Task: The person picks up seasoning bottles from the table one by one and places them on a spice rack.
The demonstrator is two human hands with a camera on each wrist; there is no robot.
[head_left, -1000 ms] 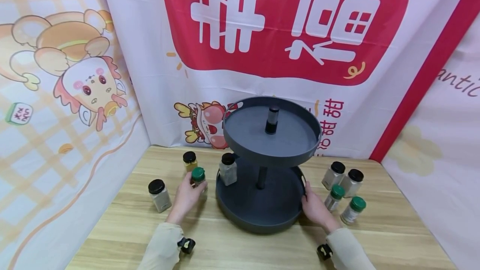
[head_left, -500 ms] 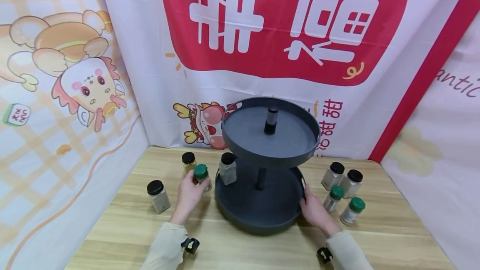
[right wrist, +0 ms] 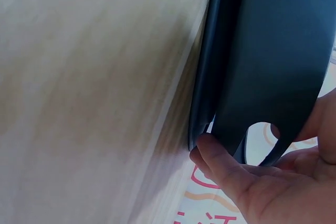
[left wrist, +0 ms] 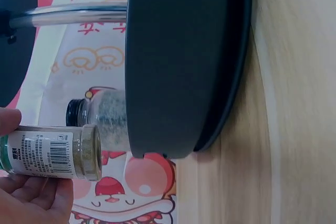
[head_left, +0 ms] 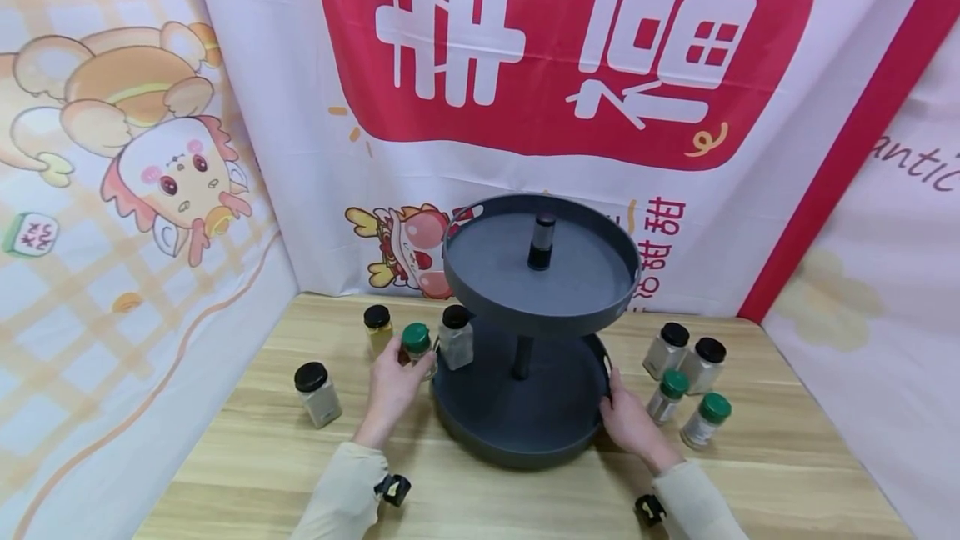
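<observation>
My left hand point(head_left: 397, 386) grips a green-capped spice jar point(head_left: 417, 343) just outside the left rim of a dark grey two-tier tray point(head_left: 517, 452). In the left wrist view this labelled spice jar point(left wrist: 47, 153) is clear of the tray wall, with the thumb on one side and the fingers on the other. A black-capped jar point(head_left: 457, 347) stands on the lower tier at the left. At the right side, my right hand point(head_left: 632, 419) holds the lower tier's rim by its handle hole. Up close, fingers point(right wrist: 223, 166) lie against the tray's wall and underside.
Two black-capped jars, one yellowish point(head_left: 378, 330) and one pale point(head_left: 318, 396), stand left on the wooden table point(head_left: 480, 507). Several black- and green-capped jars point(head_left: 703, 422) cluster right. The upper tier point(head_left: 540, 298) overhangs the lower one. Printed cloth point(head_left: 270, 148) hangs behind.
My left hand has carried the green-capped spice jar rightward and slightly up, toward the tray's left rim. My right hand stays on the rim, and the tray looks still.
</observation>
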